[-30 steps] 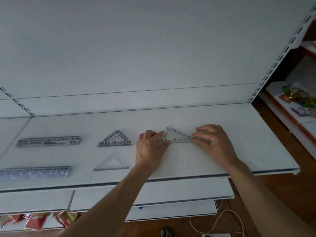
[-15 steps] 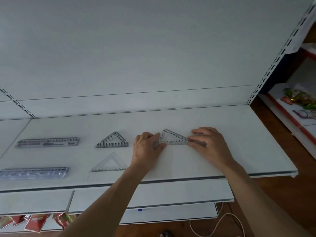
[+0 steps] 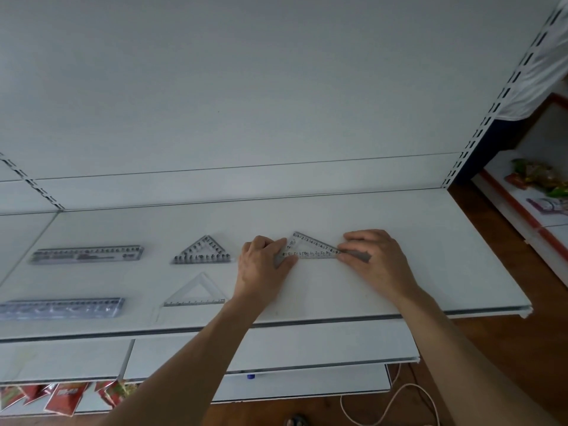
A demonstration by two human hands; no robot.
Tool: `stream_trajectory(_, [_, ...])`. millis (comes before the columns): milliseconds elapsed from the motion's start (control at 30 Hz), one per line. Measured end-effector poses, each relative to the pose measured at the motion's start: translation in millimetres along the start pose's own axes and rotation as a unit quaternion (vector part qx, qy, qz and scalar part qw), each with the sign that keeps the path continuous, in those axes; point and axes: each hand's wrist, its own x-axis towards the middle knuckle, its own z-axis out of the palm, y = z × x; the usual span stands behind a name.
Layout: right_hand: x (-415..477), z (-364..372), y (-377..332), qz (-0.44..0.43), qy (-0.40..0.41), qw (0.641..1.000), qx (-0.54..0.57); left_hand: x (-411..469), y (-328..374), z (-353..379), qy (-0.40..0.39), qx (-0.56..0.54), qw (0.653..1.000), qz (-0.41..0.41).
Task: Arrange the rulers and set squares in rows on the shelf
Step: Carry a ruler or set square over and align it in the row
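Observation:
A clear long set square lies flat on the white shelf, right of centre. My left hand pinches its left corner and my right hand presses its right tip. To the left lie a small marked set square in the back row and a clear one in front of it. Further left are two rulers, one at the back and one at the front.
The shelf's back panel rises behind the row. Lower shelves jut out below the front edge, with red packets at the bottom left. A neighbouring shelf with colourful packets stands to the right. A cable lies on the wooden floor.
Both hands and the long set square have stayed in nearly the same spot on the shelf; the square looks shifted slightly toward the back row line. The view has tilted a little.

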Motion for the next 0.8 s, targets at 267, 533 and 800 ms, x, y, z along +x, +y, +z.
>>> stream_trajectory(267, [-2.3, -5.2, -6.4, 0.014, -0.017, 1.000, -0.018, -3.4, 3.7, -3.2, 0.004, -0.009, 1.000, 0.001])
stream_trajectory(533, [-4.2, -9.8, -21.2, 0.055, 0.004, 0.998, -0.003, -12.8, 8.2, -19.1, 0.006, -0.077, 0.997, -0.012])
stream_trajectory(800, [23.0, 37.1, -113.3, 0.007, -0.015, 1.000, -0.022, -56.0, -39.2, -108.5, 0.041, -0.047, 0.998, 0.016])
